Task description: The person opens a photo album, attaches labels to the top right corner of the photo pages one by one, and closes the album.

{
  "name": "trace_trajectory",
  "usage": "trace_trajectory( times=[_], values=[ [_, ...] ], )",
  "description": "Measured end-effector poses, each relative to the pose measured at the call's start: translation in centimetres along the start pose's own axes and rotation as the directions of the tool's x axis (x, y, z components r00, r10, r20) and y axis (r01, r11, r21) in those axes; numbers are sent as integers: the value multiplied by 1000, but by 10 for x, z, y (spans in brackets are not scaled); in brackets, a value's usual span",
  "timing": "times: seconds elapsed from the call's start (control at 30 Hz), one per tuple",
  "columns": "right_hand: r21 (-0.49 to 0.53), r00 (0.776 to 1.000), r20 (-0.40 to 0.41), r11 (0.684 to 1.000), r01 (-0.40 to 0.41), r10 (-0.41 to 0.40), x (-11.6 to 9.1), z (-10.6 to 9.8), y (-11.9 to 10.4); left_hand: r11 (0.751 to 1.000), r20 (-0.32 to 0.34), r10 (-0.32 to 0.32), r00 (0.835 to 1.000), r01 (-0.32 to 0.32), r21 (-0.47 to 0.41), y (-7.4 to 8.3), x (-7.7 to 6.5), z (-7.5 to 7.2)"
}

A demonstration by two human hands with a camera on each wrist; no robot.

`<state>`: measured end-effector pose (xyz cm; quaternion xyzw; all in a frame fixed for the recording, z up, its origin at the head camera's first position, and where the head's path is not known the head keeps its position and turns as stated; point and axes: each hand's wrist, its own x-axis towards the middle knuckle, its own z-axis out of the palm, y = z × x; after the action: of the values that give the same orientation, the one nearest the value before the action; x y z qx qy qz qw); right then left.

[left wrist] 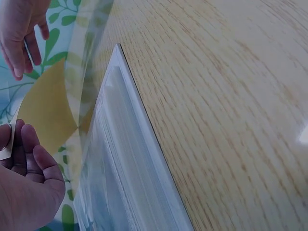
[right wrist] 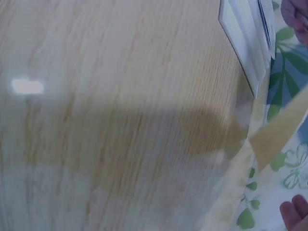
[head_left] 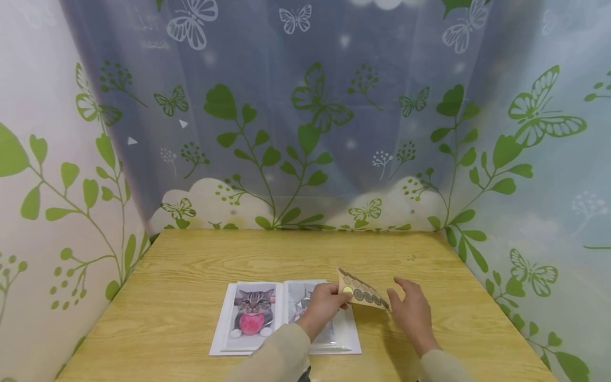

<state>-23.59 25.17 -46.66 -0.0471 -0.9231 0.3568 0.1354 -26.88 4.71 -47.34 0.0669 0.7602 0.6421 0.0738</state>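
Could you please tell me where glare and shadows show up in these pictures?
Head view: a soft shadow darkens the table by the right hand; left wrist: a white glare patch at the picture's right edge; right wrist: a bright glare spot at left, above a broad shadow across the table.

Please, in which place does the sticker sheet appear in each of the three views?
Head: sticker sheet low, right of centre, pinched by the left hand.
Left wrist: sticker sheet at left, plain side showing.
Right wrist: sticker sheet at right, cut off by the picture edge.
Shared landmark: the photo album.
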Motion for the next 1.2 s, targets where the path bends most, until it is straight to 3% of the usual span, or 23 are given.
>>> trace_trajectory(
  times=[0.17,0.3,0.4,0.5,0.6,1.0,1.2],
  values=[
    [-84,982,-41,980,179,-183,-3,13,-13,1000,-1,11,1000,-11,-22,-1,0,0],
    [-156,927,-94,925,347,-363,-3,23,-21,999,-6,21,1000,-21,-33,0,-1,-1],
    [-192,894,-111,892,409,-434,-5,29,-24,999,-7,26,1000,-26,-35,0,-1,-1],
    [-222,878,-116,873,434,-465,-6,33,-26,999,-5,35,999,-35,-36,-1,-1,-1],
    [-246,877,-109,867,432,-468,-7,35,-26,998,-2,46,999,-46,-36,-1,-1,0],
    [-264,920,-44,892,366,-391,-9,38,-29,998,27,50,998,-49,-47,0,-1,3],
    [-204,942,-29,925,322,-334,-10,37,-32,998,36,46,998,-45,-41,2,-1,3]
  ],
)
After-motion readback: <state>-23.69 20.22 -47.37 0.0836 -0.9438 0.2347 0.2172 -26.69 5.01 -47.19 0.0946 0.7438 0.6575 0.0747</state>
